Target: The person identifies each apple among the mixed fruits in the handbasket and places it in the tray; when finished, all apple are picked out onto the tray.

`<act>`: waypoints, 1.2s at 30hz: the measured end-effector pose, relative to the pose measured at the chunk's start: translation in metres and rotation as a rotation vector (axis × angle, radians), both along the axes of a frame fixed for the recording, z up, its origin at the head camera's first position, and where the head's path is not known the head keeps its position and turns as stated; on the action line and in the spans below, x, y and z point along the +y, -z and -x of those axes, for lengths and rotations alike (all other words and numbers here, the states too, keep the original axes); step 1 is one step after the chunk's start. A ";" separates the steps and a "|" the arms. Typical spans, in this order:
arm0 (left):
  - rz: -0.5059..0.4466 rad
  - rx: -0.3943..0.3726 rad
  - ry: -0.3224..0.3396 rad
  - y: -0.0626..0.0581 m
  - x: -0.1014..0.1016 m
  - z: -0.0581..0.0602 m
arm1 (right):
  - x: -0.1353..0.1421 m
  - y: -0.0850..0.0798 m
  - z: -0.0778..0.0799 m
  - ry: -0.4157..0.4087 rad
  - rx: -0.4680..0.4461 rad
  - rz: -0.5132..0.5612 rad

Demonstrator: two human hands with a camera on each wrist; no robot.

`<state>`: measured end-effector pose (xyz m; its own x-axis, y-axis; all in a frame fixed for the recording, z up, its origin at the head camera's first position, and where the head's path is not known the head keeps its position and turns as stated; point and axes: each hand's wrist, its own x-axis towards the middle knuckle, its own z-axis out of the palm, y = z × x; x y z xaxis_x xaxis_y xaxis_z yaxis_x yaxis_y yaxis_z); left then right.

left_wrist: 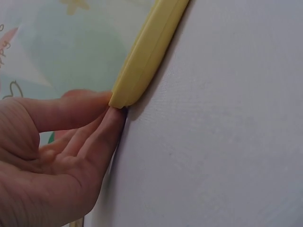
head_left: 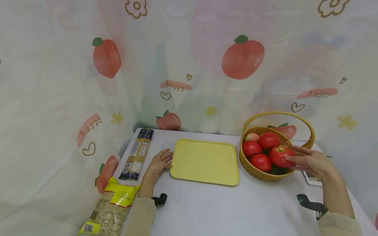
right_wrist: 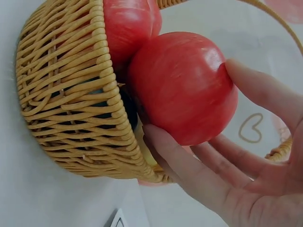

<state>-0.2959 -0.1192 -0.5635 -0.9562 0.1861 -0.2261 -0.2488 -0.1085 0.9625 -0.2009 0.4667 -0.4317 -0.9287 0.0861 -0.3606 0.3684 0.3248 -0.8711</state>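
A red apple [right_wrist: 182,87] is gripped between the thumb and fingers of my right hand [head_left: 313,161], at the right rim of a wicker basket [head_left: 265,177]. Several other red apples [head_left: 269,141] and a paler pinkish fruit [head_left: 252,137] lie in that basket. Something dark [right_wrist: 129,109] shows beneath the held apple; its kind cannot be told. On the left, my left hand [head_left: 159,164] pinches the edge of a yellow tray [head_left: 205,162]. In the left wrist view the thumb touches the tray's edge [left_wrist: 147,56] from above, with the fingers below it.
Left of the tray lies a long pack of what looks like noodles [head_left: 136,154]. Nearer stands a yellow-and-clear bag [head_left: 110,208] of pale contents. A white flat object [head_left: 312,179] sits partly behind the right hand. A patterned curtain [head_left: 206,65] hangs behind the white table [head_left: 224,209].
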 end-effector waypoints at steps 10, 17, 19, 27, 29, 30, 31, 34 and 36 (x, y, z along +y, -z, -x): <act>-0.044 0.013 -0.007 -0.001 -0.002 0.007 | 0.002 0.007 0.004 0.018 0.024 0.138; -0.043 -0.009 -0.020 -0.002 -0.004 0.005 | 0.000 0.010 0.005 0.087 0.029 0.178; -0.041 -0.015 -0.023 -0.001 -0.004 0.005 | -0.002 0.008 0.003 0.093 0.046 0.186; -0.052 -0.017 -0.015 0.000 -0.002 0.007 | -0.018 -0.014 -0.006 0.099 0.193 0.357; -0.057 -0.029 -0.017 0.000 -0.001 0.007 | -0.026 -0.021 -0.007 0.107 0.192 0.364; -0.056 -0.027 -0.015 0.001 -0.001 0.007 | -0.031 -0.023 -0.007 0.114 0.191 0.368; -0.055 -0.026 -0.013 0.001 0.000 0.006 | -0.036 -0.025 -0.007 0.124 0.189 0.376; -0.061 -0.035 -0.019 0.003 -0.001 0.005 | -0.050 -0.030 -0.005 0.131 0.204 0.404; -0.063 -0.032 -0.019 0.003 -0.001 0.005 | -0.059 -0.032 -0.003 0.119 0.223 0.423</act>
